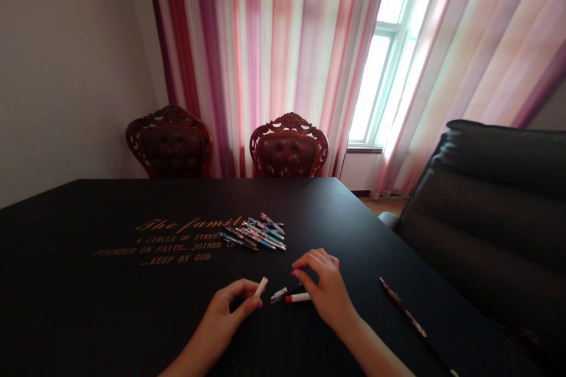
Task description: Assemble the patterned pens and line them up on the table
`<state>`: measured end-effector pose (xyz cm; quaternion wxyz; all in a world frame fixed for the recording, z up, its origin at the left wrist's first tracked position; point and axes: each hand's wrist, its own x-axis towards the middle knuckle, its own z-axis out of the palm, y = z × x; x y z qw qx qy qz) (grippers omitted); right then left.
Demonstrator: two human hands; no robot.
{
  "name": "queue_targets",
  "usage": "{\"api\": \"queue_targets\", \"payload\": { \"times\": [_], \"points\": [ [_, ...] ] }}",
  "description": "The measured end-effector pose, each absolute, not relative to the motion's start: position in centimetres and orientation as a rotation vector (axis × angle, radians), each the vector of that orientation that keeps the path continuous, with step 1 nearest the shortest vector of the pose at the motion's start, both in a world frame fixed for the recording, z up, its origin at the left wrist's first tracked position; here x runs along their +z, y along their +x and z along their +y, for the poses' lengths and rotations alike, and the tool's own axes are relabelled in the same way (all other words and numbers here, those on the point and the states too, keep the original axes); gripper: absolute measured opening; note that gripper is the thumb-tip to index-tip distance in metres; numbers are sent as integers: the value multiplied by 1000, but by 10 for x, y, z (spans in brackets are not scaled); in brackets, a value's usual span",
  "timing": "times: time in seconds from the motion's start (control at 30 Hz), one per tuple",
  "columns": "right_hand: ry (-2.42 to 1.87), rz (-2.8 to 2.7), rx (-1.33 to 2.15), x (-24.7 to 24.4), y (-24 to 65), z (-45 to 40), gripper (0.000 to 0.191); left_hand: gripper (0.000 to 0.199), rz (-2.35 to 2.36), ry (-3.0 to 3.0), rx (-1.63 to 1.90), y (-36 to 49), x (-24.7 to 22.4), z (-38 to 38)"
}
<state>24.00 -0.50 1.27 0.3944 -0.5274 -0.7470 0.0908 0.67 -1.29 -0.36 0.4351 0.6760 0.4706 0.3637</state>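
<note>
Pinching a short white tube (261,287) between thumb and fingers of the left hand (230,308), with its long axis tilted up and away from that grip and its free end leaning slightly rightward. Arching the right hand (326,285) over the black table (79,318), right of the tube and with fingertips a little farther out, bent toward the left grip; showing a red speck (292,273) at the thumb tip, too small to name, so cannot tell whether closed on anything. Nearest the tube with the left, touching it with that hand alone. Having in the gap, just right of the left grip, a small whitish piece (279,293); below the right hand and partly hidden by it, a white marker (299,297), set crosswise with its red end toward the tube. Facing, beyond both grips, a loose heap of pens (260,235); well right of the right hand, a patterned pen (411,318), slanting away; past the table, two carved chairs (289,150) before a striped curtain (283,29).
</note>
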Motion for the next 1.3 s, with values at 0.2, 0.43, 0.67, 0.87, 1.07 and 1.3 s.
{"api": "queue_targets", "payload": {
  "times": [0.2, 0.43, 0.67, 0.87, 1.07, 1.3],
  "points": [
    [-1172, -1839, 270, 22, 223, -22, 5, 30, 1094, 1754, 835, 12, -7, -22],
    [-1166, -1892, 349, 22, 218, -27, 8, 27, 1062, 1759, 875, 14, -7, -26],
    [-1168, -1900, 358, 19, 217, -28, 7, 32, 1054, 1655, 861, 12, -8, -19],
    [-1152, -1859, 313, 21, 214, -30, 9, 33, 993, 1451, 911, 13, -7, -17],
    [-1128, -1870, 326, 22, 213, -31, 9, 35, 952, 1470, 944, 16, -6, -17],
    [-1124, -1899, 371, 20, 213, -31, 10, 31, 948, 1478, 929, 12, -11, -17]
  ]
}}
